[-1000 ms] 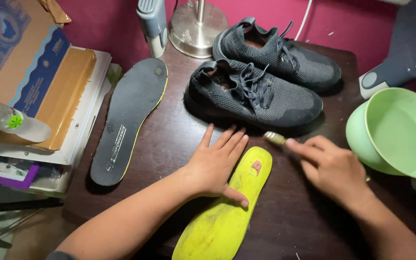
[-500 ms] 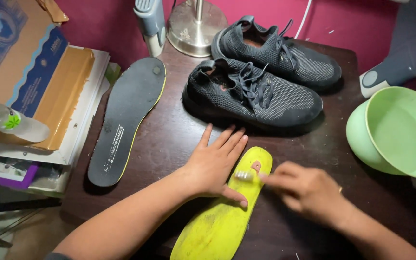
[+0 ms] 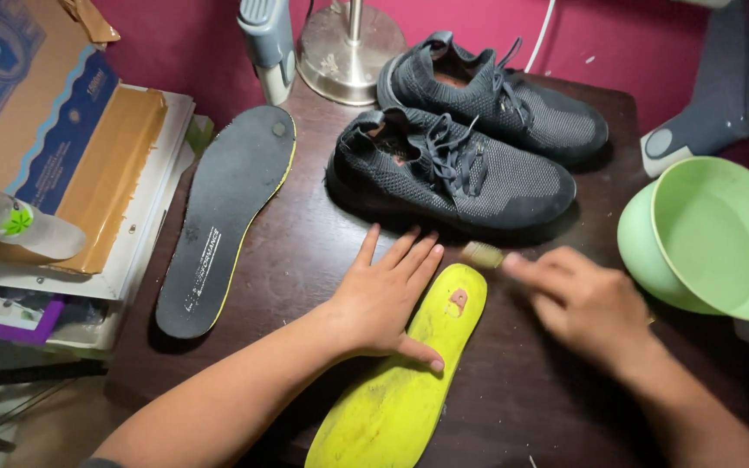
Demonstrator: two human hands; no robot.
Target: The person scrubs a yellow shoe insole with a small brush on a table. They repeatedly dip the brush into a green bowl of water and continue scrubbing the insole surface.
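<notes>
Head view: left hand [image 3: 383,299] flat, fingers spread, on yellow insole [image 3: 392,394]; right hand [image 3: 587,303] clamps small brush [image 3: 483,255]

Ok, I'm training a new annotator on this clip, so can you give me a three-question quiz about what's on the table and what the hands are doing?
1. True or false: the left hand lies flat, partly on the yellow insole.
2. Which is nearest the green bowl? A) the dark insole B) the right hand C) the plastic bottle
3. Fill in: the right hand holds a small brush close to the upper end of the ____ insole.

Key: 1 true; 2 B; 3 yellow. The right hand is blurred, so its grip on the brush is hard to make out. Two dark shoes sit behind the hands.
</notes>
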